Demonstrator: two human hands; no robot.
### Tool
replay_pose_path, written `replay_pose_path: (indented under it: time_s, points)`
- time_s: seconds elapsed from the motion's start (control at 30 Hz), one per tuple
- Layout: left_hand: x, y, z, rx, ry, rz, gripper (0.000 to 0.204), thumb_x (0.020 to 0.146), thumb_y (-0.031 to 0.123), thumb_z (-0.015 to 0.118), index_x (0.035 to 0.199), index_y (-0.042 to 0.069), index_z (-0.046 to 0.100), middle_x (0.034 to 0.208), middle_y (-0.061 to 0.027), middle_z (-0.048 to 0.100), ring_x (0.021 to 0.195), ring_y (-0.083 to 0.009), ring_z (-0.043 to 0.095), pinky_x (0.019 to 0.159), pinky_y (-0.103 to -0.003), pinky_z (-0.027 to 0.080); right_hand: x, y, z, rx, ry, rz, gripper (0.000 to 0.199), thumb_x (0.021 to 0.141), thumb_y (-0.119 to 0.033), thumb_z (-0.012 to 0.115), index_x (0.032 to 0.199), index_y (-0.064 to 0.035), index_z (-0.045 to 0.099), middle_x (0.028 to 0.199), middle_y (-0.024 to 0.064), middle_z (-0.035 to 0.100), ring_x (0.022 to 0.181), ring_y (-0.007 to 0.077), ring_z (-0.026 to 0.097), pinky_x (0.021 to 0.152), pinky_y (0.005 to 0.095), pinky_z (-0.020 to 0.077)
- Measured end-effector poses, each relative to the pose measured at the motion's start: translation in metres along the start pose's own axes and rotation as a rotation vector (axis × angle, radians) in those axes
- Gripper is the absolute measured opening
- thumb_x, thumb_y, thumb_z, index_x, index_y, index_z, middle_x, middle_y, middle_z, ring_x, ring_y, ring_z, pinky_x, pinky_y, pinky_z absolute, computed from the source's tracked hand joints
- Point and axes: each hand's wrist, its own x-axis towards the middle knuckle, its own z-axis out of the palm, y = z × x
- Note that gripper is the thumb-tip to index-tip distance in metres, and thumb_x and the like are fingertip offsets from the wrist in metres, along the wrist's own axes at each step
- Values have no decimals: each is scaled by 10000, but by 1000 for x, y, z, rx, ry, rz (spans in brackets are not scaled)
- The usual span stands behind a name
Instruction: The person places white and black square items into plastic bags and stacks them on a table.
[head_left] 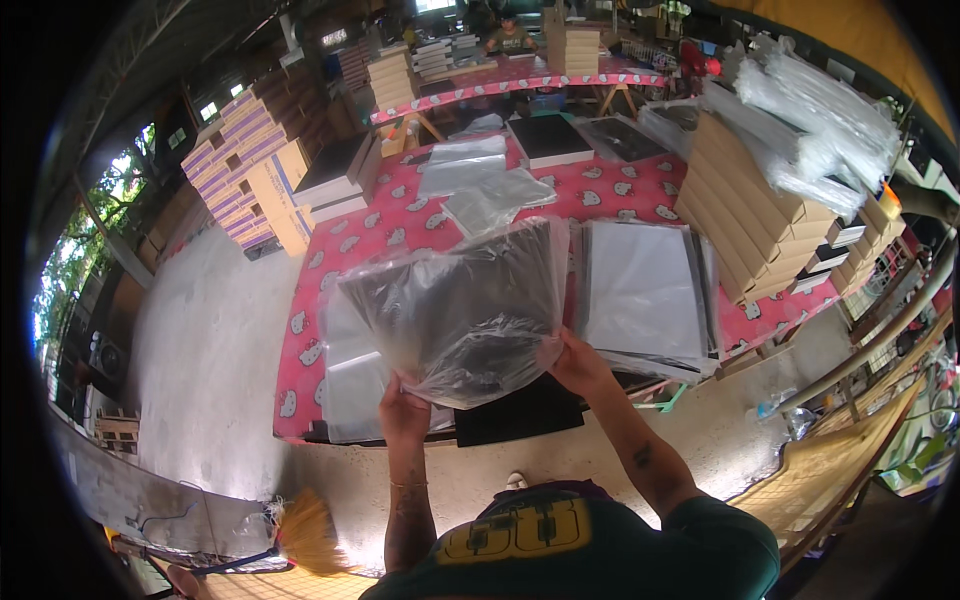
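A clear plastic bag with a black sheet in it (460, 300) is held up, tilted, over the near side of the table. My left hand (405, 408) is closed on its lower left corner. On the lower right edge, my right hand (575, 362) grips the same bag. Beneath it a black panel (520, 412) pokes out past the table's front edge. More clear plastic (350, 395) lies under the bag at the left. Just right of my right hand lies a stack of bagged sheets (645, 290), pale on top with dark edges.
The pink patterned tablecloth (300, 345) covers the table. Empty plastic sleeves (490, 195) and a thick black-topped stack (550, 140) lie farther back. Brown cartons (750, 215) with plastic bundles (810, 110) rise at right; boxes (250, 170) stand at left. A person (510, 38) sits behind the far table.
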Motion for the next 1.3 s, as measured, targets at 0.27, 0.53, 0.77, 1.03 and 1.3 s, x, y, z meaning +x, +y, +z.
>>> replay_pose_path:
  time_s: [0.27,0.53,0.77,1.03,1.3]
  points:
    - [-7,-19,-64,460,254,-118,209,931,171,517,1049,8,572,969,-43,621,897,-175,594,799,-322,480,8,36,-77,-495,475,-42,222,909,-328,588,994,-124,607,824,-8,590,776,124,550,757,317,451]
    - [7,-28,-56,1123,153,192,196,900,154,593,1018,-2,580,843,-3,571,751,-91,528,714,-235,447,2,44,1,-747,619,-416,335,867,-404,639,1065,-136,607,847,-49,549,808,68,486,734,287,413]
    - [49,-96,49,795,-37,-136,214,919,223,588,1015,32,590,814,4,560,730,-101,591,646,-253,500,-33,-59,-19,-407,429,-815,173,899,-220,629,950,-59,595,841,-14,584,803,117,557,752,274,466]
    - [74,-201,91,612,-121,-330,190,930,160,554,1047,11,575,820,-23,575,726,-146,631,662,-277,533,-88,-129,-81,-338,570,-979,130,928,-151,570,970,-30,591,933,47,614,843,143,577,803,319,489]
    - [76,-265,61,476,51,-397,176,930,23,451,1074,-61,505,869,-77,534,814,-252,648,754,-358,564,-133,-144,-62,-886,823,-554,527,902,-163,582,1389,-121,383,1018,21,557,851,169,612,736,339,520]
